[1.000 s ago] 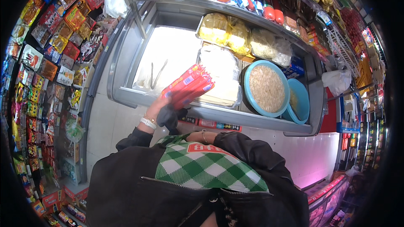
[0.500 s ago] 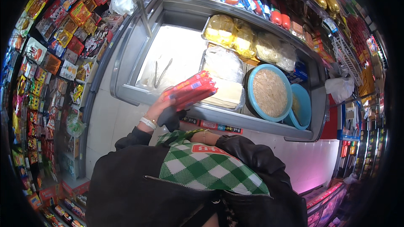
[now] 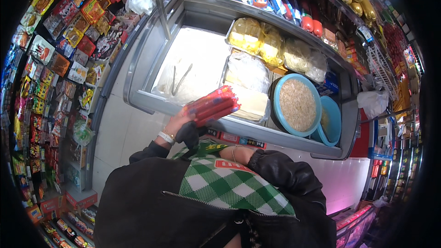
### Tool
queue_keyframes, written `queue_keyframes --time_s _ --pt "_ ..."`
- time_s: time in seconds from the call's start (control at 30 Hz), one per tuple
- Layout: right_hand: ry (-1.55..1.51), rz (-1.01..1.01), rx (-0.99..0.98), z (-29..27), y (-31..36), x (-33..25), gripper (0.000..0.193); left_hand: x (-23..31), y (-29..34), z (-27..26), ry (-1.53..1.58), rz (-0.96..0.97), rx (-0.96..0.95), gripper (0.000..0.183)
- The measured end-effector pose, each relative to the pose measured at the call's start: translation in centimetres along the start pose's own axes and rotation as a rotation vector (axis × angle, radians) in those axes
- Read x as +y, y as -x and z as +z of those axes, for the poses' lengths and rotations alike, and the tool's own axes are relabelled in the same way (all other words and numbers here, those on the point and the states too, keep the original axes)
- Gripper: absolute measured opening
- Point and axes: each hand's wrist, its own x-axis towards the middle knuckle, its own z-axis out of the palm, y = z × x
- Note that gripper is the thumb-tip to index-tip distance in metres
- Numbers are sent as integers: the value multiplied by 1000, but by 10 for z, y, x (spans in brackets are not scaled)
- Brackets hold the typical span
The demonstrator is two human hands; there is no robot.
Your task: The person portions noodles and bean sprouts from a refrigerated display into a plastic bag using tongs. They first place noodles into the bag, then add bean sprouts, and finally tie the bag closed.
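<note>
My left hand (image 3: pixel 175 126), bare, with a white watch and a bracelet at the wrist, is closed on the near end of a pack of red sausages (image 3: pixel 214 105). Several red sticks lie side by side in the clear wrapper, slanting up to the right. Against the pack's near end, my right hand (image 3: pixel 187 135) in a black glove is curled, its fingers partly hidden. Green-and-white checked cloth (image 3: pixel 232 179) covers part of the right hand and wrist. Beyond the pack is an open chilled counter (image 3: pixel 174 105) holding a pair of tongs (image 3: pixel 183 79) on a white surface.
Bagged yellow food (image 3: pixel 245 34), a clear bag of pale food (image 3: pixel 247 71) and two blue tubs (image 3: pixel 297 133) sit in the counter. Packaged sausages line the shelf (image 3: pixel 257 2) above. Snack shelves (image 3: pixel 73 64) stand along the left, across a tiled floor (image 3: pixel 110 124).
The view has shifted slightly, so the counter appears a little lower and farther right. The pack has turned slightly, showing more of its red sticks; both hands stay at its near end.
</note>
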Motion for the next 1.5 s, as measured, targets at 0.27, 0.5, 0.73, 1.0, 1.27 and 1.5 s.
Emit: queue_keyframes --time_s 0.27,0.5,0.73,1.0,1.27,1.5 --pt "78 39 1 -14 22 -19 29 8 9 9 96 -43 -32 66" --pt "213 141 -17 -50 60 -59 28 3 14 -5 108 -11 -46 68" --pt "56 -174 700 -65 131 -77 21 12 22 -14 67 -12 -5 68" --pt "-1467 -324 1131 -32 88 -70 27 31 17 -17 -59 9 -66 73" --pt "-1376 -58 1121 16 36 -89 18 63 -2 20 122 -132 -309 76" --pt "-809 542 1185 33 106 -63 20 75 -5 32 -89 -213 -698 73"
